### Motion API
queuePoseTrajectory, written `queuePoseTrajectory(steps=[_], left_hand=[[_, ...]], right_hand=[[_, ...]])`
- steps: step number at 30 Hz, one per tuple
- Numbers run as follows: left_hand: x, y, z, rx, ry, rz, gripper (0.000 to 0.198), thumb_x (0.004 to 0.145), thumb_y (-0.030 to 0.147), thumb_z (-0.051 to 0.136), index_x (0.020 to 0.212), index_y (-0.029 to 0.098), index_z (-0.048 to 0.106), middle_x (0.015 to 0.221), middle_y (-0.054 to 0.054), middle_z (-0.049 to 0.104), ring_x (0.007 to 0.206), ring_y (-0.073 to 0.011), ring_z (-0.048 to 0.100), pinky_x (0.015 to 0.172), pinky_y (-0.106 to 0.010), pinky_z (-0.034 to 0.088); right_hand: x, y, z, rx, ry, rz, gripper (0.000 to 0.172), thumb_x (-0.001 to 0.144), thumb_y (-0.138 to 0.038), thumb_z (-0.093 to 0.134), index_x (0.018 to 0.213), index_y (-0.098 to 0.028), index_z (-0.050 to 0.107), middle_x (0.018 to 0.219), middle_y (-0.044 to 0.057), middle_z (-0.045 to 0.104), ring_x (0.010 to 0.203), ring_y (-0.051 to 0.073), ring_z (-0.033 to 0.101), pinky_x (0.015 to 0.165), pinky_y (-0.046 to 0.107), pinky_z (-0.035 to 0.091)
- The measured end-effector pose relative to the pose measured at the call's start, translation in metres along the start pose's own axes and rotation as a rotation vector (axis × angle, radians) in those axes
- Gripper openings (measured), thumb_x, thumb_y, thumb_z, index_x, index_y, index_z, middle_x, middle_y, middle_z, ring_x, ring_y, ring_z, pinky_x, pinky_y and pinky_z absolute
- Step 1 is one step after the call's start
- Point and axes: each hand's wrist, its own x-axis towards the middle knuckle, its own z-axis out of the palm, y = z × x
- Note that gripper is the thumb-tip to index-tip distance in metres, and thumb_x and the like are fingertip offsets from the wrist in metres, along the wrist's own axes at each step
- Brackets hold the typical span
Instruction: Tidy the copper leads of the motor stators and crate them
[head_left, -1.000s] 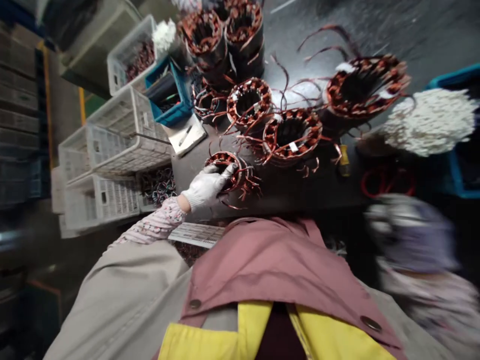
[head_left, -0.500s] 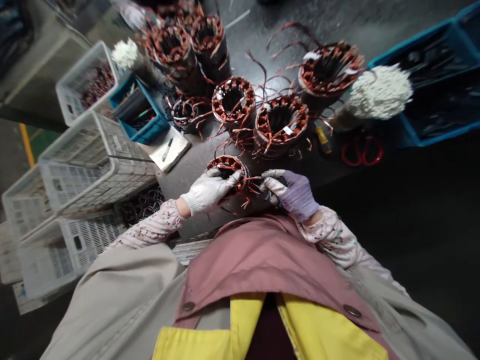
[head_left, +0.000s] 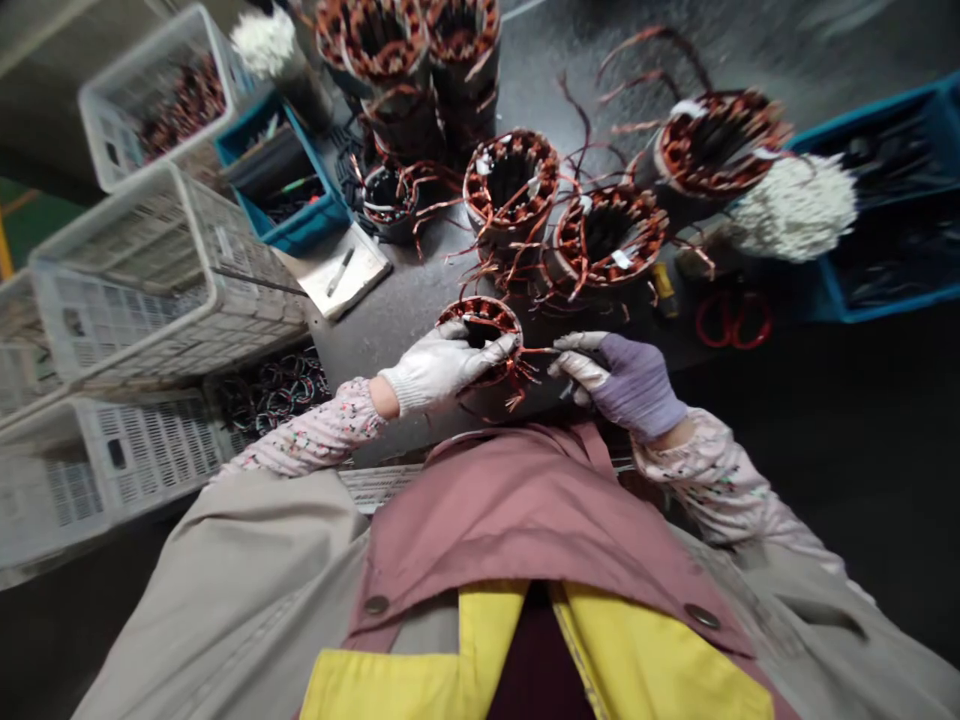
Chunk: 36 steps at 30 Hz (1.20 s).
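My left hand (head_left: 446,362), in a white knit glove, grips the near-left rim of a small motor stator (head_left: 486,312) wound with copper wire. The thumb lies across its top. Loose copper leads (head_left: 519,378) fan out from the stator's right side. My right hand (head_left: 619,375), in a purple glove with whitish fingertips, pinches the end of one copper wire lead (head_left: 537,351), which runs straight out to the right. Whether anything else sits inside that pinch is hidden by the fingers.
Behind stand several larger stators (head_left: 511,190) with tangled leads. A notepad with a pen (head_left: 341,272), a blue bin (head_left: 289,225) and white crates (head_left: 142,290) are on the left. Right are red-handled scissors (head_left: 733,320), a yellow-handled tool (head_left: 664,290), white sleeving (head_left: 795,208) and blue trays (head_left: 836,290).
The head view has shifted, so the bench things appear farther right. My right hand has drawn slightly away from the stator, and more of the pinched lead shows. My left hand keeps its grip.
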Motion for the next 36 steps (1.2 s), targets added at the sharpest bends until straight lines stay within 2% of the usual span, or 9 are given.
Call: queuePoseTrajectory(steps=[5, 9, 15, 19, 21, 23, 26, 30, 36], left_hand=[[0.001, -0.001, 0.002, 0.050, -0.008, 0.029, 0.063, 0.096, 0.023, 0.046, 0.156, 0.008, 0.035, 0.107, -0.010, 0.078, 0.108, -0.0214, 0.072, 0.113, -0.041, 0.044], [0.001, -0.003, 0.006, 0.060, 0.033, 0.048, 0.063, 0.096, 0.021, 0.044, 0.156, 0.007, 0.036, 0.109, -0.011, 0.078, 0.115, -0.0208, 0.070, 0.113, -0.038, 0.043], [-0.002, -0.005, 0.007, 0.020, 0.064, 0.017, 0.067, 0.091, 0.024, 0.050, 0.155, 0.010, 0.037, 0.111, -0.010, 0.078, 0.113, -0.0220, 0.071, 0.114, -0.040, 0.043], [-0.005, -0.001, 0.011, 0.051, 0.096, -0.025, 0.072, 0.087, 0.028, 0.052, 0.156, 0.009, 0.036, 0.111, -0.011, 0.077, 0.109, -0.0252, 0.071, 0.112, -0.041, 0.044], [-0.008, 0.003, 0.014, 0.072, 0.091, -0.082, 0.078, 0.086, 0.032, 0.054, 0.157, 0.009, 0.033, 0.106, -0.011, 0.078, 0.099, -0.0268, 0.073, 0.109, -0.043, 0.046], [-0.011, 0.008, 0.017, 0.082, 0.079, -0.143, 0.081, 0.087, 0.038, 0.055, 0.158, 0.009, 0.029, 0.098, -0.010, 0.077, 0.092, -0.0272, 0.073, 0.107, -0.044, 0.046], [-0.015, 0.015, 0.019, 0.107, 0.080, -0.195, 0.081, 0.091, 0.042, 0.050, 0.161, 0.010, 0.022, 0.091, -0.009, 0.076, 0.088, -0.0268, 0.073, 0.106, -0.045, 0.045], [-0.017, 0.019, 0.017, 0.162, 0.073, -0.197, 0.086, 0.092, 0.041, 0.051, 0.163, 0.012, 0.013, 0.090, -0.007, 0.076, 0.085, -0.0260, 0.072, 0.103, -0.045, 0.047], [-0.016, 0.017, 0.017, 0.196, 0.086, -0.183, 0.087, 0.092, 0.042, 0.053, 0.163, 0.011, 0.013, 0.090, -0.007, 0.076, 0.083, -0.0251, 0.072, 0.100, -0.043, 0.049]], right_hand=[[0.017, -0.006, 0.005, -0.255, -0.116, -0.160, 0.023, 0.084, -0.033, 0.069, 0.102, -0.023, 0.079, 0.088, 0.004, 0.079, 0.075, 0.020, 0.073, 0.068, 0.028, 0.057], [0.013, -0.005, 0.003, -0.170, -0.126, -0.121, 0.035, 0.089, -0.037, 0.060, 0.118, -0.023, 0.075, 0.078, 0.003, 0.077, 0.061, 0.017, 0.067, 0.058, 0.027, 0.053], [0.008, -0.001, 0.007, -0.059, -0.065, -0.081, 0.035, 0.088, -0.045, 0.063, 0.111, -0.021, 0.076, 0.070, 0.003, 0.073, 0.051, 0.014, 0.060, 0.053, 0.027, 0.051], [-0.012, 0.030, 0.006, 0.082, 0.064, 0.062, 0.039, 0.090, -0.050, 0.063, 0.112, -0.019, 0.073, 0.067, 0.002, 0.072, 0.045, 0.013, 0.057, 0.048, 0.026, 0.050], [-0.024, 0.050, 0.015, 0.036, 0.030, 0.096, 0.030, 0.088, -0.043, 0.066, 0.104, -0.020, 0.074, 0.067, 0.002, 0.072, 0.048, 0.014, 0.061, 0.051, 0.026, 0.052], [-0.031, 0.066, 0.030, -0.023, -0.015, 0.077, 0.021, 0.085, -0.034, 0.067, 0.098, -0.021, 0.076, 0.074, 0.003, 0.076, 0.060, 0.017, 0.069, 0.060, 0.029, 0.058], [-0.030, 0.076, 0.049, -0.057, 0.023, 0.049, 0.018, 0.085, -0.029, 0.067, 0.099, -0.023, 0.078, 0.089, 0.005, 0.079, 0.081, 0.022, 0.075, 0.073, 0.032, 0.061], [-0.016, 0.072, 0.053, -0.075, -0.008, 0.023, 0.021, 0.089, -0.029, 0.066, 0.104, -0.023, 0.079, 0.090, 0.004, 0.080, 0.082, 0.022, 0.075, 0.076, 0.031, 0.060], [0.010, 0.046, 0.053, -0.330, -0.190, -0.015, 0.021, 0.093, -0.024, 0.063, 0.106, -0.020, 0.078, 0.096, 0.008, 0.080, 0.089, 0.024, 0.076, 0.078, 0.029, 0.056]])
